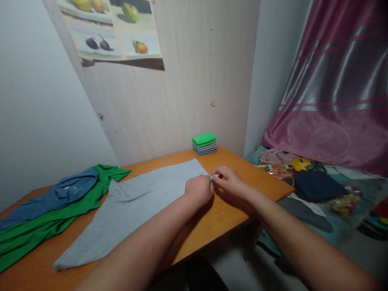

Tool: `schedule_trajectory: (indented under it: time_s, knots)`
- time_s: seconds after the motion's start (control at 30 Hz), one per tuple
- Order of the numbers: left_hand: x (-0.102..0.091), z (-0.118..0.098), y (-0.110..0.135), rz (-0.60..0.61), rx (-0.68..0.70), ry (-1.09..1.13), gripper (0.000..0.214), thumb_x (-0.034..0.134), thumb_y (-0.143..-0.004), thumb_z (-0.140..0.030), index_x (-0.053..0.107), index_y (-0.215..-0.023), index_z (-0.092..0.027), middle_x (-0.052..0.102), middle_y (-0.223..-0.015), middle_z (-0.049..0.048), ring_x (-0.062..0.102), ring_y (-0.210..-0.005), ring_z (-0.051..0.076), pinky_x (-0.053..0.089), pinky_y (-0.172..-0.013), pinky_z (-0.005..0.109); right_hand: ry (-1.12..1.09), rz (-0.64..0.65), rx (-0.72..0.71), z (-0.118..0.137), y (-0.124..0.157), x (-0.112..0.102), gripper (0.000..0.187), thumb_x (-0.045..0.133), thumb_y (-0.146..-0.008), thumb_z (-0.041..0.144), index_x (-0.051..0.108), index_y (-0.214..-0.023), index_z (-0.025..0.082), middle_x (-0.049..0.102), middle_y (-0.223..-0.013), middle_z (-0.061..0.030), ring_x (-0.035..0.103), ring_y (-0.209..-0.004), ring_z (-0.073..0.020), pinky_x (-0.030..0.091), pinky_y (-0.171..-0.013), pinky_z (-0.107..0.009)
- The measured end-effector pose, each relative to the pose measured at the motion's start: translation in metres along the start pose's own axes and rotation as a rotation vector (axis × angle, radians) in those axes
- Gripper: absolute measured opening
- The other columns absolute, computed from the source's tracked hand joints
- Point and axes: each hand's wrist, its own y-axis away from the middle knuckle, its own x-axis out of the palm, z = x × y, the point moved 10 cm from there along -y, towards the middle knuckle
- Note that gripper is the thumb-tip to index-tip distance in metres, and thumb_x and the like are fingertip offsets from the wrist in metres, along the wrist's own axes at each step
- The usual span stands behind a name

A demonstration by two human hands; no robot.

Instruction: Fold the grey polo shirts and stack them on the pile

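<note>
A light grey garment (145, 198), probably a shirt, lies spread on the wooden table (194, 250), narrowing toward its right end. My left hand (200, 189) is closed at that right end, pinching the fabric. Close beside it, my right hand (228, 182) has its fingers bent in a pinch on a thin pale strip that runs between the two hands. The strip looks like part of the same garment's edge, though the fingers hide most of it. Wrinkles cross the cloth on its left side.
Left of the grey garment lie a green garment (69, 216) and a blue garment (51, 198) on top of it. A small folded stack of cloth (205, 144) stands against the wall. Beyond the table's right edge, a bed (345, 238) carries clothes and assorted items.
</note>
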Motion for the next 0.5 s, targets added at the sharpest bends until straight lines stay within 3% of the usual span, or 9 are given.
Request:
schedule_trajectory:
  time_s: [0.1, 0.17, 0.27, 0.37, 0.5]
  knots:
    - [-0.023, 0.040, -0.022, -0.044, -0.193, 0.292, 0.027, 0.055, -0.088, -0.040, 0.070, -0.087, -0.017, 0.074, -0.092, 0.0129, 0.068, -0.094, 0.029, 0.050, -0.077, 0.033, -0.198, -0.249, 0.132, -0.008, 0.006, -0.003, 0.033, 0.057, -0.087, 0.041, 0.065, -0.110, 0.018, 0.069, -0.102, -0.0088, 0.062, -0.083, -0.0188, 0.048, -0.077, -0.031]
    - [-0.041, 0.068, -0.033, -0.081, -0.268, 0.413, 0.019, 0.058, -0.085, -0.033, 0.068, -0.079, -0.017, 0.070, -0.077, 0.0080, 0.068, -0.086, 0.025, 0.049, -0.071, 0.029, -0.350, -0.241, 0.216, -0.009, 0.015, 0.024, 0.038, 0.057, -0.088, 0.049, 0.064, -0.109, 0.017, 0.068, -0.090, -0.0069, 0.062, -0.077, -0.0190, 0.048, -0.071, -0.031]
    - [-0.067, 0.111, -0.039, -0.136, -0.390, 0.554, 0.017, 0.059, -0.085, -0.029, 0.063, -0.073, -0.017, 0.060, -0.060, 0.0031, 0.065, -0.068, 0.021, 0.047, -0.059, 0.028, -0.586, 0.013, 0.275, 0.017, 0.028, 0.098, 0.045, 0.064, -0.085, 0.053, 0.064, -0.109, 0.016, 0.067, -0.081, -0.0046, 0.061, -0.072, -0.0179, 0.048, -0.065, -0.030]
    - [-0.093, 0.141, -0.040, -0.221, -0.486, 0.705, 0.014, 0.064, -0.084, -0.027, 0.060, -0.075, -0.017, 0.056, -0.059, 0.0019, 0.061, -0.061, 0.019, 0.046, -0.055, 0.028, -0.804, 0.245, 0.304, 0.064, 0.042, 0.165, 0.059, 0.074, -0.078, 0.052, 0.060, -0.121, 0.014, 0.068, -0.086, -0.0054, 0.063, -0.074, -0.0178, 0.049, -0.066, -0.030]
    - [-0.134, 0.157, -0.048, -0.333, -0.524, 0.898, 0.009, 0.064, -0.087, -0.024, 0.058, -0.085, -0.017, 0.059, -0.065, 0.0025, 0.062, -0.061, 0.017, 0.053, -0.059, 0.030, -1.018, 0.424, 0.239, 0.136, 0.044, 0.217, 0.063, 0.076, -0.077, 0.054, 0.059, -0.126, 0.019, 0.072, -0.101, -0.0085, 0.068, -0.091, -0.0233, 0.054, -0.076, -0.035]
